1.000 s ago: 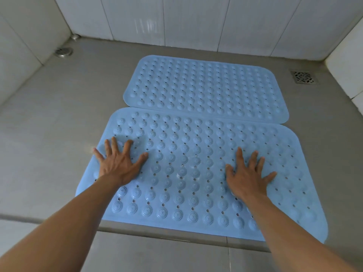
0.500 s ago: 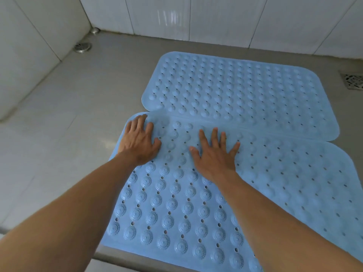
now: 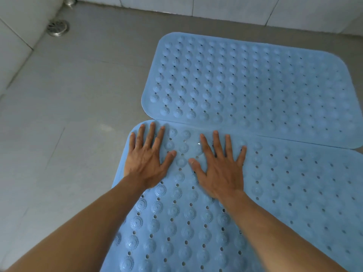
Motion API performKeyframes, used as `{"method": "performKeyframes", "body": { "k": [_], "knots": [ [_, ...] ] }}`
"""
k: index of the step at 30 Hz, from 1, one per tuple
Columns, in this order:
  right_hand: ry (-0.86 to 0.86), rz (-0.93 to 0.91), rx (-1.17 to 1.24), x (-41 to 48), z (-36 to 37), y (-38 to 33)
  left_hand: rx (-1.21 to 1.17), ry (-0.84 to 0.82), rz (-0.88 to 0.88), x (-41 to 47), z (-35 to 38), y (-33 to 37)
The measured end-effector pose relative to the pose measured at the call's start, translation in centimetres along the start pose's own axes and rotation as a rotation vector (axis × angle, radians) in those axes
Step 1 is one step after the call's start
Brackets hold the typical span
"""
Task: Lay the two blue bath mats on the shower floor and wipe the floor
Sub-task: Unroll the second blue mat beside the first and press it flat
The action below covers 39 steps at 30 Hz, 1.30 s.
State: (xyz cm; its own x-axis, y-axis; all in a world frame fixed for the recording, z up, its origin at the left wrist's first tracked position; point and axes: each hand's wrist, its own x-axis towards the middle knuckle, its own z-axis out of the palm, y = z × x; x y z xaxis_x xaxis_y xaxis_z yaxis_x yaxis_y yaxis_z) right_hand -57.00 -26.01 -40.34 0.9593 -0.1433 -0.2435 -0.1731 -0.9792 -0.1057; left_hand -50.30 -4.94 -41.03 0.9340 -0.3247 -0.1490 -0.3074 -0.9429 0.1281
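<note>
Two blue bath mats with raised bumps and small holes lie flat on the grey shower floor [image 3: 68,118]. The far mat [image 3: 255,85] reaches toward the back wall. The near mat [image 3: 294,193] lies in front of it, their long edges touching or slightly overlapping. My left hand [image 3: 147,160] presses flat on the near mat's far left corner, fingers spread. My right hand [image 3: 220,167] lies flat just beside it on the same mat, fingers spread. Neither hand holds anything.
A round metal drain [image 3: 58,28] sits in the floor's far left corner. White tiled walls [image 3: 235,6] close off the back and the left side [image 3: 17,32]. Bare grey floor stretches left of the mats.
Both hands slid from the near mat's middle up to its far left corner and came closer together. The view has moved left and nearer to the mats.
</note>
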Motion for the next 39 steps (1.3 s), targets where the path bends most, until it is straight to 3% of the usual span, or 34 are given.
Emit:
{"method": "performKeyframes", "body": {
  "k": [27,32,36,39],
  "knots": [
    [-0.047,-0.047,0.056,0.3,-0.4,0.1,0.068,-0.063,-0.015,0.4,-1.0,0.6],
    [-0.093,-0.079,0.172,0.5,-1.3,0.6,0.146,-0.104,-0.025,0.7,-1.2,0.8],
    [-0.122,-0.176,0.452,-0.7,-3.0,3.8,0.357,-0.23,-0.068,1.2,-3.2,2.7],
    [-0.054,-0.179,0.516,-2.6,-3.7,8.5,0.38,-0.102,-0.029,0.2,-3.7,6.3]
  ]
}}
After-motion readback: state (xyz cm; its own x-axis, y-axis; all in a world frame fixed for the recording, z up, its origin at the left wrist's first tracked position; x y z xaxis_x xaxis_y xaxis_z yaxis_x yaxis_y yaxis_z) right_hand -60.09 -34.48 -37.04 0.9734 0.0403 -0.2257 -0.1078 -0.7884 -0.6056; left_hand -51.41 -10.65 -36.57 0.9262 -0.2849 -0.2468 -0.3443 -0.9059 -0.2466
